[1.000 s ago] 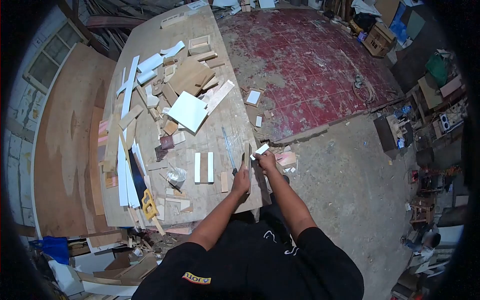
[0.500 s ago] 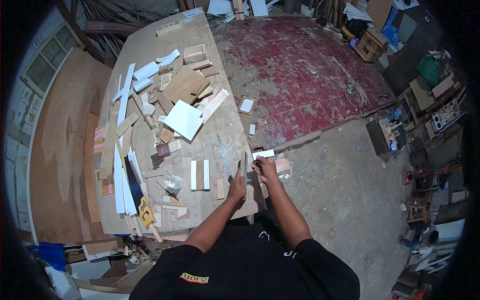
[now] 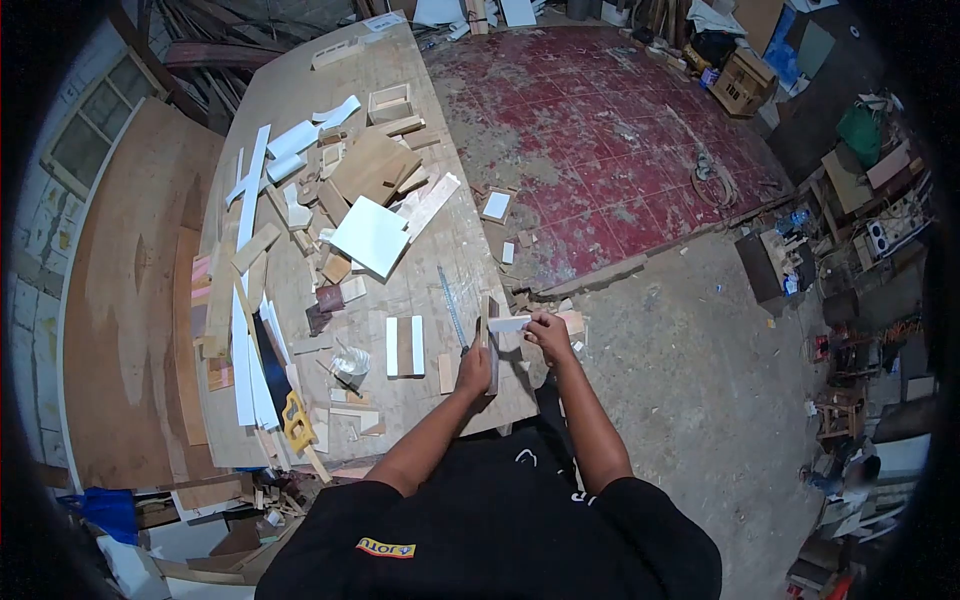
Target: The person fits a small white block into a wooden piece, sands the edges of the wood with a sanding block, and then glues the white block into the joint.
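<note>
A saw (image 3: pixel 297 422) lies near left, a ruler (image 3: pixel 451 303) closer; the left hand (image 3: pixel 474 372) grips a board (image 3: pixel 485 318), the right hand (image 3: pixel 550 338) pinches a white block (image 3: pixel 508 324).

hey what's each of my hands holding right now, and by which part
Your right hand pinches a small white piece by its right end; your left hand grips a wooden piece along its nearer part.

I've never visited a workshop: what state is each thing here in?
Left grip: closed on wooden board
Right grip: closed on white strip
Wooden board: held on edge
White strip: held by one end
Yellow-handled saw: lying unheld
Wooden box: open-topped
White panel: resting on scraps
</note>
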Demonstrator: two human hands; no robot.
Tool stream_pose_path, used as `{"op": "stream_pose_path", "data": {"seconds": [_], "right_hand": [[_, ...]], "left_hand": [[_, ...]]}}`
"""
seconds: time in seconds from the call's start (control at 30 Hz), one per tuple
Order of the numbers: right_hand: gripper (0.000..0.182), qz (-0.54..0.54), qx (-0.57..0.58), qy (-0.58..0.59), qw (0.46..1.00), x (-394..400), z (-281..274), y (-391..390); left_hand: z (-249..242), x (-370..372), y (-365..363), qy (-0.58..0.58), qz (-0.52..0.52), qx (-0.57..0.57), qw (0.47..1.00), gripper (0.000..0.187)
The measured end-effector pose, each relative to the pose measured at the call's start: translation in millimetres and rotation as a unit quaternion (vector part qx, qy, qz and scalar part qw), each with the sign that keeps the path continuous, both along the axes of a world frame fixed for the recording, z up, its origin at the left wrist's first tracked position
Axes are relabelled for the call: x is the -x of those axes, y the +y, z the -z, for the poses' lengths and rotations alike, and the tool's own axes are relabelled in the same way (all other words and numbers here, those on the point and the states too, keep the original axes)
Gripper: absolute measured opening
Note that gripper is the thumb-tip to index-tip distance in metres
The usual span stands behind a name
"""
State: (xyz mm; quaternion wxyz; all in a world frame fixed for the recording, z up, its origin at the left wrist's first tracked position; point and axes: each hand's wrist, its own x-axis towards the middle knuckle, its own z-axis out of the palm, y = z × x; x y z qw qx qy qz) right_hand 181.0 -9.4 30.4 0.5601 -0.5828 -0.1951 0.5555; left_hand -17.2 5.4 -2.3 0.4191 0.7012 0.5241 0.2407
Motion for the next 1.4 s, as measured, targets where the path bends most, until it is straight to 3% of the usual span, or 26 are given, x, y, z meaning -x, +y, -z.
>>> {"op": "stream_pose_path", "data": {"seconds": [0.2,0.47,0.67,0.77,0.87,0.97,1.07,1.17,1.4], "right_hand": [[0.017,0.020,-0.004,0.087,0.996,-6,-4,-2],[0.023,-0.017,0.026,0.027,0.999,14,17,-1],[0.015,-0.028,0.050,0.026,0.998,29,22,6],[0.014,-0.036,0.073,0.005,0.997,35,24,11],[0.013,-0.038,0.077,-0.045,0.995,46,26,10],[0.014,-0.037,0.077,-0.069,0.994,50,33,11],[0.013,-0.045,0.091,-0.084,0.991,47,33,11],[0.011,-0.053,0.092,-0.112,0.988,48,27,12],[0.009,-0.091,0.080,-0.135,0.983,48,38,5]], "left_hand": [[0,1,-2,0.003,-0.009,-0.009,1.000,0.043],[9,2,0,-0.021,-0.013,0.015,1.000,0.044],[10,1,1,-0.003,-0.010,0.026,1.000,0.049],[44,2,3,-0.035,-0.014,0.047,0.998,0.046],[-5,-1,0,-0.056,-0.009,0.091,0.994,0.042],[1,0,0,-0.034,-0.017,0.057,0.998,0.039],[-28,-2,-1,-0.035,-0.014,0.096,0.995,0.042],[-2,-3,-1,0.011,-0.020,0.054,0.998,0.046],[3,-3,-1,-0.010,-0.022,0.078,0.997,0.049]]}}
